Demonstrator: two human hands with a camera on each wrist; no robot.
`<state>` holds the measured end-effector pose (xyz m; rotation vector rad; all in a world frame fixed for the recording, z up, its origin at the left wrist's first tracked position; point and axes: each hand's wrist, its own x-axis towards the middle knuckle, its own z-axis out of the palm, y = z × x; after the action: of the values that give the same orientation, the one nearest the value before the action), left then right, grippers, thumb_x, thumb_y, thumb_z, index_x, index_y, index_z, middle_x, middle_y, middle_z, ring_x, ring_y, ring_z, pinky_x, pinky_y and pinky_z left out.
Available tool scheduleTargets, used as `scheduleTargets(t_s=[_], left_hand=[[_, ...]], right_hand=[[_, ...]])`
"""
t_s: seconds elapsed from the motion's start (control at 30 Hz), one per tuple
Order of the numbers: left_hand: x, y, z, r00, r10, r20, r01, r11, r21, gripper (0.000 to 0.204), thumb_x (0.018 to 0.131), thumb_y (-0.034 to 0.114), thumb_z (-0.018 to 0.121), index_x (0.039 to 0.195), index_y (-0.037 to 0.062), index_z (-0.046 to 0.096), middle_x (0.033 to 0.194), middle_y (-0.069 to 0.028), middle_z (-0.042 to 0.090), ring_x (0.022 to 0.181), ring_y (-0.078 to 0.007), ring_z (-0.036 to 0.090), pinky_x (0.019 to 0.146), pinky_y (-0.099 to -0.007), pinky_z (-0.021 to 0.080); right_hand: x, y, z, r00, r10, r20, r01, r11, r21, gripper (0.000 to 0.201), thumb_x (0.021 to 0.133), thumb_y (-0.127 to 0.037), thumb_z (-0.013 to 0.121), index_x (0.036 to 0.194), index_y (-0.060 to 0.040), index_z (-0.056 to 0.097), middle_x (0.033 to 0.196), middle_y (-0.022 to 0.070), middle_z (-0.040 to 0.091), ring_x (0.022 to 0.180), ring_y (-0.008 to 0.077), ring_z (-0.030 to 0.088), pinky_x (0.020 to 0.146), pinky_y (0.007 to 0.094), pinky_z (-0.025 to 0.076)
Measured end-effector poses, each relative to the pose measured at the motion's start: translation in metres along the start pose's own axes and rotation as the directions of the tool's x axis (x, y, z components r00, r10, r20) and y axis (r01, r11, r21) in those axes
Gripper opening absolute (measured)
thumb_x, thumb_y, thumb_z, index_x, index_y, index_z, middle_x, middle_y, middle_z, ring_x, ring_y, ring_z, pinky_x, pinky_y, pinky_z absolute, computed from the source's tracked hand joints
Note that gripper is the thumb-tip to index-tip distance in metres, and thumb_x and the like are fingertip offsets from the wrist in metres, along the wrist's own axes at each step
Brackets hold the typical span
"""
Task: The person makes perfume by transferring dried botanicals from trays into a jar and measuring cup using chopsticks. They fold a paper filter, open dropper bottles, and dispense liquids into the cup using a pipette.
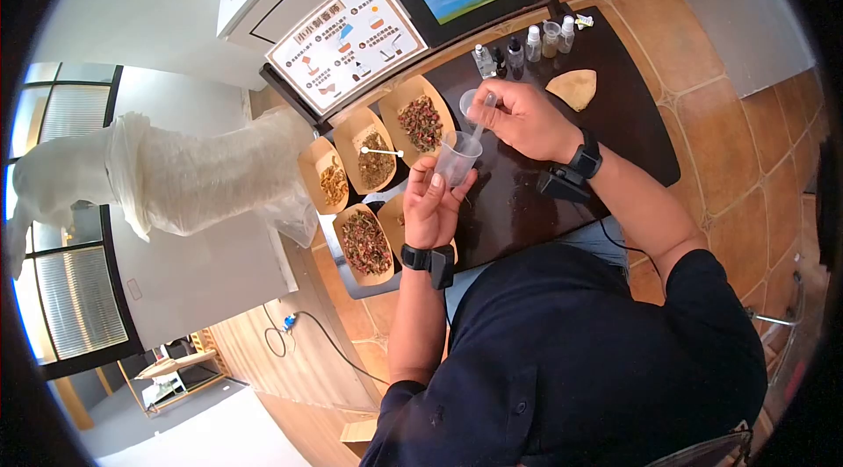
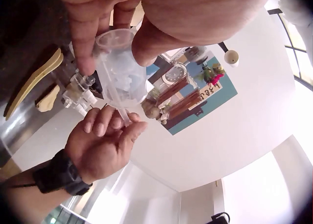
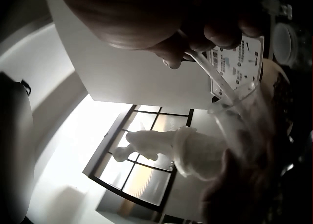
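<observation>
A clear plastic cup [image 1: 457,159] is held upright-tilted by the left hand [image 1: 433,211], its fingers and thumb curled round the sides. The right hand [image 1: 531,122] pinches a translucent stick-like tool [image 1: 484,116], whose lower end reaches into the cup. In the left wrist view the tool [image 2: 119,106] runs along the cup [image 2: 120,72], its end between thumb and fingers of the right hand [image 2: 100,148]. The right wrist view shows the tool [image 3: 214,73] entering the cup's mouth [image 3: 239,104]. Whether the cup holds anything is unclear.
Paper trays of dried flowers and herbs [image 1: 366,243] stand at the table's left; a white spoon [image 1: 381,151] lies over one. A round clear lid or cup [image 1: 470,102] is behind the hands. Small bottles [image 1: 533,44] line the back edge, near a tan wedge-shaped piece [image 1: 572,89].
</observation>
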<state>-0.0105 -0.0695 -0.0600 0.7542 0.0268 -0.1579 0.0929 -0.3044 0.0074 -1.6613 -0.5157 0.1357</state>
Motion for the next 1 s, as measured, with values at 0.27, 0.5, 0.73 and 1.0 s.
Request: scheduleTargets(t_s=[0.27,0.5,0.73,1.0], left_hand=[[0.000,0.000,0.000,1.000,-0.007,-0.011,0.007,1.000,-0.008,0.028,0.111,0.009,0.062,0.138,0.0086,0.055,0.146,-0.0172,0.064,0.141,-0.0363,0.061,0.119,-0.0605,0.052],[0.001,-0.001,-0.002,1.000,-0.009,-0.017,0.008,1.000,-0.015,0.029,0.111,0.010,0.063,0.139,0.0084,0.055,0.146,-0.0171,0.064,0.140,-0.0363,0.062,0.119,-0.0602,0.052],[0.000,-0.001,-0.004,1.000,-0.011,-0.009,0.011,1.000,-0.022,0.029,0.112,0.011,0.062,0.140,0.0074,0.055,0.147,-0.0172,0.063,0.139,-0.0358,0.062,0.118,-0.0578,0.055],[0.000,0.000,-0.003,0.999,-0.038,-0.018,0.038,0.999,-0.020,0.025,0.114,0.011,0.060,0.139,0.0098,0.056,0.147,-0.0144,0.063,0.138,-0.0338,0.064,0.115,-0.0558,0.057]], right_hand=[[-0.002,-0.013,-0.001,0.997,0.031,-0.064,-0.029,0.999,0.030,0.026,0.110,-0.028,0.073,0.102,-0.0039,0.067,0.069,-0.0044,0.054,0.065,0.0039,0.048,0.058,0.0277,0.039],[-0.002,-0.009,-0.001,0.999,0.049,-0.015,-0.046,0.989,0.140,0.023,0.110,-0.025,0.072,0.103,-0.0042,0.068,0.071,-0.0026,0.059,0.063,0.0038,0.050,0.057,0.0271,0.039],[0.000,0.002,0.000,1.000,-0.013,-0.015,0.013,0.999,0.043,0.020,0.109,-0.021,0.073,0.101,-0.0026,0.069,0.077,-0.0025,0.063,0.072,0.0061,0.054,0.064,0.0274,0.044],[0.002,-0.002,-0.005,0.997,-0.070,-0.019,0.069,0.997,-0.034,0.023,0.109,-0.022,0.073,0.103,-0.0008,0.069,0.085,-0.0001,0.066,0.079,0.0057,0.056,0.071,0.0278,0.049]])
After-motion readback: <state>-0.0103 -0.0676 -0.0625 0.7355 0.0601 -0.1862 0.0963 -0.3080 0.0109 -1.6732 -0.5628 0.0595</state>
